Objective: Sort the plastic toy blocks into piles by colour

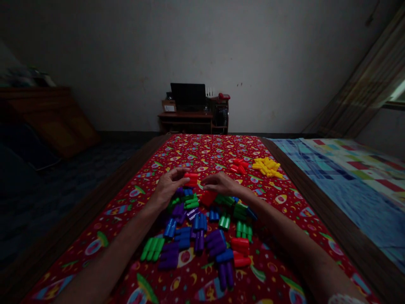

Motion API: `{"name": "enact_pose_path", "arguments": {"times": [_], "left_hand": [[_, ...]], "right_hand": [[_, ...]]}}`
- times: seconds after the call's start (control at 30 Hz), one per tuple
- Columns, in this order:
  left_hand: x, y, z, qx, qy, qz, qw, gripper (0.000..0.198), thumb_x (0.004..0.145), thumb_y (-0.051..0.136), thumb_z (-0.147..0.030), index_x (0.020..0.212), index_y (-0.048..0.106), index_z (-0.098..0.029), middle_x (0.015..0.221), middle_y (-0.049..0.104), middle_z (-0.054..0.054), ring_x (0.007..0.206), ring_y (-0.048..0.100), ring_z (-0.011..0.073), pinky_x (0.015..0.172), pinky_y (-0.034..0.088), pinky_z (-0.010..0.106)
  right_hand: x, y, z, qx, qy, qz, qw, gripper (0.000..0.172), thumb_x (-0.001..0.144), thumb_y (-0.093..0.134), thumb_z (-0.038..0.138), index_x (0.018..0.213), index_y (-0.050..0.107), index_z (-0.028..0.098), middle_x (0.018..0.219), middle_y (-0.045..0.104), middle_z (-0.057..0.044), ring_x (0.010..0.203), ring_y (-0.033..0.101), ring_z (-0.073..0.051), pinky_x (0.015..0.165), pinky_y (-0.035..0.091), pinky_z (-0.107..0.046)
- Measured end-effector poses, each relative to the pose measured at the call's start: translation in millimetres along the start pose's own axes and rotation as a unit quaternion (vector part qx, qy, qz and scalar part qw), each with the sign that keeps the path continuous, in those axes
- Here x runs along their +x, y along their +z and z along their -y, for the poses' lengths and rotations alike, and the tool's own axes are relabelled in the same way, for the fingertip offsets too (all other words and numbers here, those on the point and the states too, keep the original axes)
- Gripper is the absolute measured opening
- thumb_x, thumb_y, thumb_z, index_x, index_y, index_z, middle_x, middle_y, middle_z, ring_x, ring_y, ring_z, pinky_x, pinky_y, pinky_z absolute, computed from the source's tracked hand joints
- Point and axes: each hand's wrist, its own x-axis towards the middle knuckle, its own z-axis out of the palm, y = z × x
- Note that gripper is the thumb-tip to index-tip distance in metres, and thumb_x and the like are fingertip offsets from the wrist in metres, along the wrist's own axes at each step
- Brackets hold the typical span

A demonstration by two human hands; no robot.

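My left hand pinches a red plastic toy block with ridged, tube-like sides, raised at the far end of a loose pile. Just right of that block hovers my right hand, its fingers stretched out and apparently holding nothing. Below its fingers lies another red block. Between my forearms spread several purple blocks, blue blocks and green blocks. Two red blocks lie near the right forearm.
A pile of yellow blocks and a small group of red blocks lie at the far right of the red patterned cloth. Beyond the table stands a desk with a monitor. A bed is on the right.
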Motion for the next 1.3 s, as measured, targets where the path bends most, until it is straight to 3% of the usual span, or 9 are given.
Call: {"name": "enact_pose_path", "arguments": {"times": [0.1,0.33,0.53,0.63,0.83,0.97,1.07,1.17,1.3], "left_hand": [[-3,4.4,-2,0.024,0.012,0.019,0.999,0.053,0.057,0.08,-0.047,0.097,0.065,-0.015,0.095,0.073,0.007,0.09,0.068,0.0253,0.084,0.055,0.04],[-5,21.4,19,0.156,0.129,0.051,0.978,0.053,0.077,0.064,-0.047,0.119,0.058,-0.017,0.12,0.065,0.013,0.11,0.062,0.0273,0.095,0.05,0.045],[-24,28.5,45,0.385,0.244,0.238,0.857,0.046,0.089,0.056,-0.038,0.133,0.051,-0.027,0.141,0.051,0.008,0.131,0.046,0.0254,0.112,0.033,0.047],[-30,30.2,49,0.413,0.287,0.217,0.836,0.035,0.091,0.053,-0.032,0.125,0.056,-0.025,0.133,0.057,0.009,0.126,0.051,0.0237,0.11,0.037,0.043],[-21,34.9,44,0.4,0.264,0.146,0.866,0.033,0.075,0.064,-0.02,0.107,0.057,-0.02,0.106,0.062,0.007,0.101,0.061,0.0232,0.091,0.052,0.038],[-13,34.8,39,0.359,0.235,0.049,0.902,0.039,0.068,0.061,-0.017,0.106,0.054,-0.02,0.107,0.06,0.006,0.102,0.061,0.0233,0.09,0.053,0.038],[-10,32.7,36,0.308,0.236,0.021,0.922,0.038,0.067,0.063,-0.022,0.104,0.053,-0.021,0.109,0.059,0.006,0.105,0.06,0.0237,0.091,0.052,0.039],[-8,30.6,34,0.259,0.237,0.006,0.936,0.04,0.067,0.065,-0.025,0.104,0.052,-0.021,0.111,0.059,0.007,0.106,0.06,0.0242,0.09,0.053,0.04],[-6,29.6,34,0.228,0.215,-0.007,0.95,0.045,0.066,0.068,-0.026,0.108,0.053,-0.021,0.111,0.061,0.007,0.103,0.062,0.0246,0.087,0.055,0.041]], "right_hand": [[1,7,1,0.041,-0.034,-0.058,0.997,0.043,0.085,0.061,0.036,0.123,0.063,0.017,0.096,0.073,-0.006,0.083,0.066,-0.018,0.07,0.045,-0.024],[3,-8,-9,0.051,0.006,-0.144,0.988,0.039,0.084,0.058,0.047,0.095,0.074,0.014,0.079,0.072,-0.004,0.071,0.063,-0.016,0.063,0.043,-0.023],[-4,-46,-62,-0.004,0.098,-0.342,0.935,0.043,0.082,0.056,0.05,0.093,0.074,0.012,0.077,0.072,-0.006,0.072,0.063,-0.019,0.066,0.045,-0.027],[-10,-56,-81,-0.065,0.144,-0.375,0.913,0.04,0.084,0.054,0.044,0.089,0.074,0.01,0.078,0.071,-0.008,0.071,0.063,-0.02,0.066,0.045,-0.027],[-20,-61,-85,-0.211,0.221,-0.373,0.876,0.032,0.082,0.051,0.021,0.105,0.071,0.01,0.097,0.072,-0.015,0.088,0.064,-0.022,0.078,0.044,-0.029],[-17,-55,-56,-0.24,0.157,-0.298,0.91,0.031,0.088,0.044,0.024,0.09,0.072,0.011,0.079,0.068,-0.009,0.071,0.058,-0.016,0.067,0.038,-0.025],[-9,-41,-29,-0.188,0.081,-0.122,0.971,0.042,0.092,0.043,0.037,0.068,0.065,0.011,0.056,0.052,0.0,0.054,0.043,-0.009,0.055,0.028,-0.023],[-1,-25,-14,-0.14,0.069,0.017,0.988,0.045,0.086,0.052,0.051,0.066,0.06,0.012,0.055,0.043,0.004,0.053,0.037,-0.008,0.053,0.023,-0.023],[2,-21,-13,-0.087,0.084,0.047,0.992,0.047,0.078,0.057,0.059,0.069,0.056,0.013,0.059,0.042,0.004,0.057,0.037,-0.008,0.053,0.024,-0.023]]}}
